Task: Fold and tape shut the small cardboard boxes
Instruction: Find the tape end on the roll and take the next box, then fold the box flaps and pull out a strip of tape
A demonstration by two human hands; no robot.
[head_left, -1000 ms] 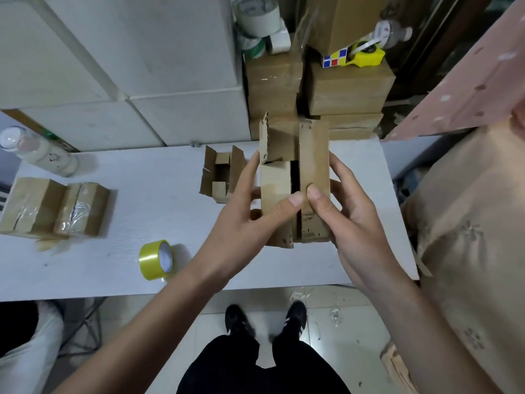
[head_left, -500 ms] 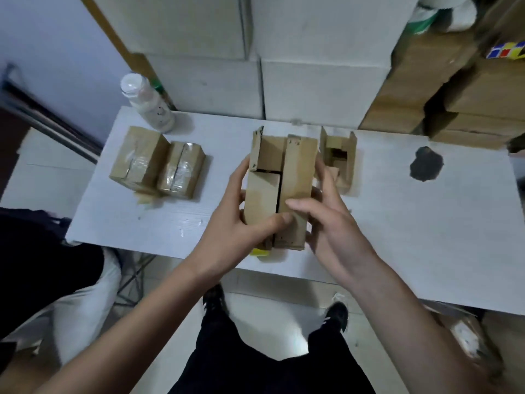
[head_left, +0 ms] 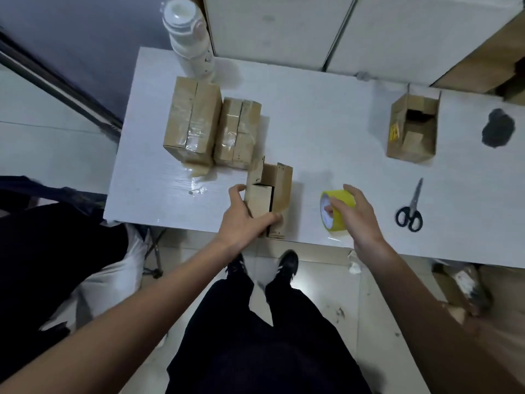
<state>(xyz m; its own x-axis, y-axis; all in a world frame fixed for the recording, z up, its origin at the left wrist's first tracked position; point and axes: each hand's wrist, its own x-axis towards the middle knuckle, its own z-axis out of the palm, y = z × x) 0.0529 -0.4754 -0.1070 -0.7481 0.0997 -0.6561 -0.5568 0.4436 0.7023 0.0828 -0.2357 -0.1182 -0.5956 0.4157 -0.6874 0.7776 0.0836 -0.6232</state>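
A small cardboard box [head_left: 271, 194] with its flaps partly folded stands on the white table [head_left: 326, 149] near the front edge. My left hand [head_left: 241, 220] grips its near left side, thumb across the front. My right hand [head_left: 355, 214] is off the box and closes over a yellow tape roll [head_left: 333, 211] standing on edge just to the right. Two taped-shut boxes [head_left: 193, 123] [head_left: 238, 132] lie side by side at the back left. Another small box with open flaps [head_left: 413, 129] lies at the back right.
Black-handled scissors [head_left: 410, 211] lie right of the tape. A white bottle [head_left: 190, 38] stands at the back left corner. A dark blotch [head_left: 498, 132] marks the table's far right. White boxes [head_left: 284, 27] line the back. Another person's leg is at the left.
The box came down from in front of me onto the table. My right hand let go of it and moved right onto the tape roll. The view swung left and downward.
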